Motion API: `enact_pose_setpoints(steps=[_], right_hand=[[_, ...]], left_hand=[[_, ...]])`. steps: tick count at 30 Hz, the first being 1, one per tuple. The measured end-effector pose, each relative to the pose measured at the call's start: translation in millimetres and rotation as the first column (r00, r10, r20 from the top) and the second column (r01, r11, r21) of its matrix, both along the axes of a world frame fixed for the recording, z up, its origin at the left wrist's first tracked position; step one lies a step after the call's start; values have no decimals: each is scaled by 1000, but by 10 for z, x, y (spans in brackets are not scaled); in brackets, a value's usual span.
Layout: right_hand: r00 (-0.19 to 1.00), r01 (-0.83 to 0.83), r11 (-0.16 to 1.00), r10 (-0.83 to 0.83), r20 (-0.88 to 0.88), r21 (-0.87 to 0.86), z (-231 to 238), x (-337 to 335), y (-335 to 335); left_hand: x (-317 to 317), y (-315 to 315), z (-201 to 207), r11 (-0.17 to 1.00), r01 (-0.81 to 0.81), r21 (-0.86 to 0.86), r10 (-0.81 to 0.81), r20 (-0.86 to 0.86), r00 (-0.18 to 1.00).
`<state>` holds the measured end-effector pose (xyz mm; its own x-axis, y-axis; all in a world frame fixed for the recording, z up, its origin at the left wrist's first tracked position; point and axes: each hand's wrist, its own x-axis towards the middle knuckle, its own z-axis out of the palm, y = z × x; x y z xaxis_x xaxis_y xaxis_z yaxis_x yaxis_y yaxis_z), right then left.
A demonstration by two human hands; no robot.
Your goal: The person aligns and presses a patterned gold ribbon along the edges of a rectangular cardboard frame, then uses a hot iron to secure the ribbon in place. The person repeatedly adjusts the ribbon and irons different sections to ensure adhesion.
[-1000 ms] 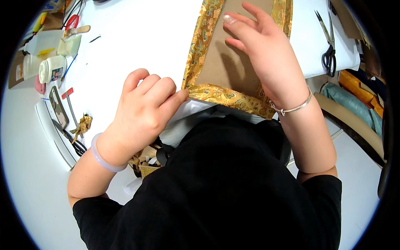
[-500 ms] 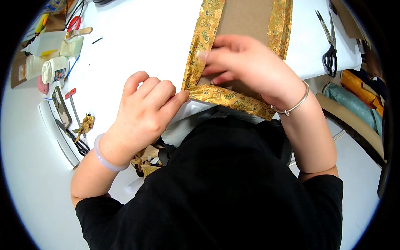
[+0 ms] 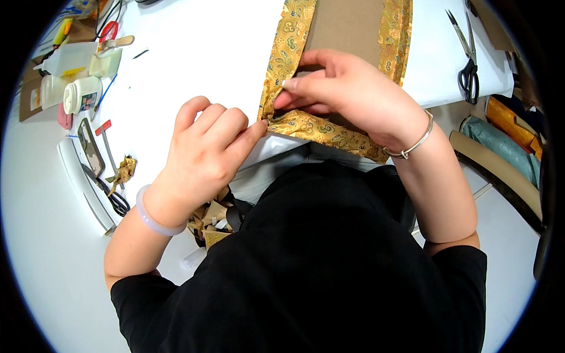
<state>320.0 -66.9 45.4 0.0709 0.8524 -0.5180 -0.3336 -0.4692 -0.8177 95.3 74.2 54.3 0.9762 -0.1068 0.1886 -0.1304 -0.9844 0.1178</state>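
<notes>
A brown board [image 3: 344,29] lies on the table, its edges wrapped in gold patterned fabric [image 3: 294,29]. My left hand [image 3: 206,141] is curled, with its fingertips pressed together on the fabric at the board's near left corner. Over the board, my right hand [image 3: 347,82] pinches the inner edge of the left fabric strip between thumb and fingers, close to that corner. The near fabric strip [image 3: 329,129] looks puffed and creased. Exactly what the left fingertips grip at the corner is partly hidden by the hand.
Open black-handled scissors [image 3: 468,73] lie to the right. At left are a white jar [image 3: 81,95], a phone [image 3: 90,147], a second pair of scissors [image 3: 118,203] and a crumpled gold scrap [image 3: 123,170]. A bin of scraps [image 3: 209,220] stands below the table's near edge.
My right hand has moved slightly nearer the corner, its thumb and fingers closing on the left strip's inner edge. The fabric there is now lifted and bunched. My left hand stays at the corner.
</notes>
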Motion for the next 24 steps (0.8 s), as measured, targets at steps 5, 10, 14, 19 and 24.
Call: enact_pose_setpoints(steps=[5, 10, 14, 19, 24], right_hand=[[993, 114, 993, -113, -36, 15, 19, -14, -59], [878, -21, 999, 34, 477, -33, -38, -115, -132], [880, -49, 999, 45, 473, -3, 67, -151, -174], [943, 37, 999, -42, 331, 21, 64, -154, -251], [791, 31, 999, -46, 610, 36, 104, -247, -394]], left_hand=[[-26, -12, -3, 999, 3, 35, -4, 16, 1000], [29, -2, 14, 993, -72, -97, 83, 120, 989], [290, 105, 158, 984, -23, -178, 34, 60, 998], [577, 212, 364, 963, 95, -254, -130, -126, 983], [803, 226, 381, 979, 148, -139, -195, -431, 881]])
